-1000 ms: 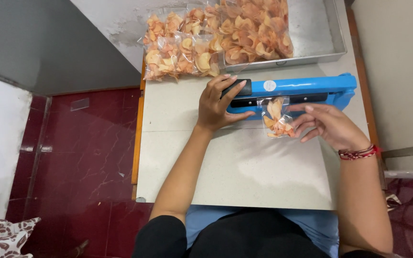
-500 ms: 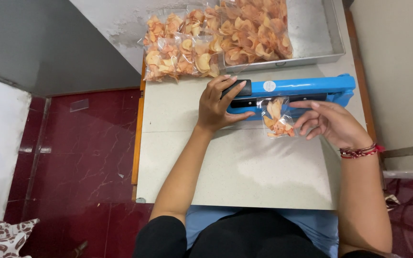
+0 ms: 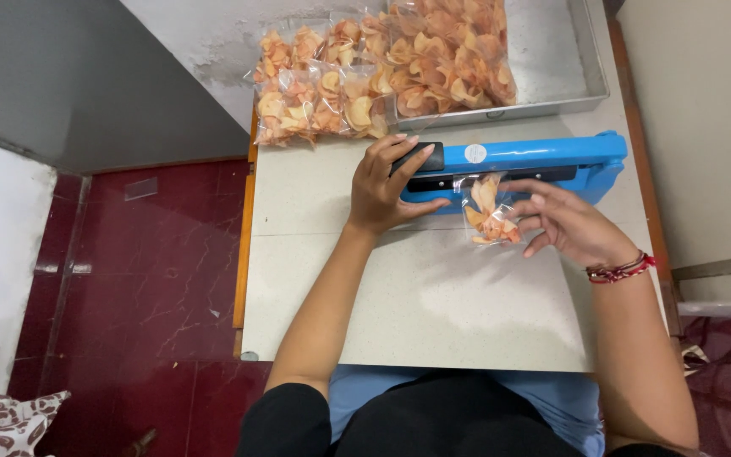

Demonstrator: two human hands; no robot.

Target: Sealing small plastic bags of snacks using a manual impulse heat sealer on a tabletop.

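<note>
The black handle of the blue heat sealer (image 3: 535,161) was pressed down by the left hand (image 3: 387,186), fingers curled over it. A small clear bag of orange chips (image 3: 488,216) lay with its top under the sealing bar, pinched at its right edge by the right hand (image 3: 573,224), on the pale table (image 3: 416,305).

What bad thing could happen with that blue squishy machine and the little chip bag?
The left hand presses the blue sealer arm down, and the right hand has fingers close to the bar, so they might get pinched or burned. The small bag sits slightly tilted, so its seal could come out crooked.
</note>
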